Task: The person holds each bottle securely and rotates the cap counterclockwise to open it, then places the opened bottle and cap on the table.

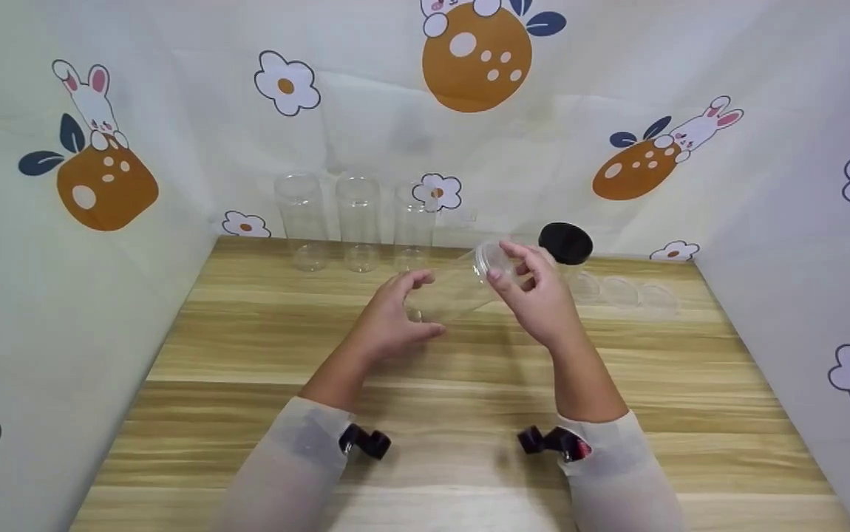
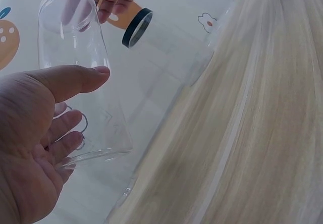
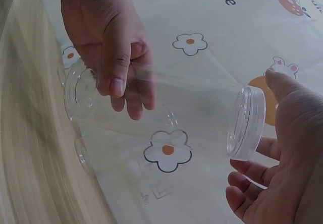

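A clear jar [image 1: 454,293] is held tilted above the surface [image 1: 247,347], its lid [image 3: 256,123] end raised to the right. The left hand [image 1: 389,319] grips the lower end, apparently to steady it; the right hand's [image 1: 545,301] fingers curve about the lid, contact unclear. Three jars [image 1: 358,218] stand upright far left, seemingly for stability; a black-lidded jar [image 1: 565,244] and clear discs [image 1: 621,292] sit far right.

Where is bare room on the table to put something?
Bare wood shows on the table between the left sleeve and right sleeve, and outside each. The back is crowded: three clear jars left, black-lidded jar and clear discs right. Left hand, right hand and held jar fill the middle.
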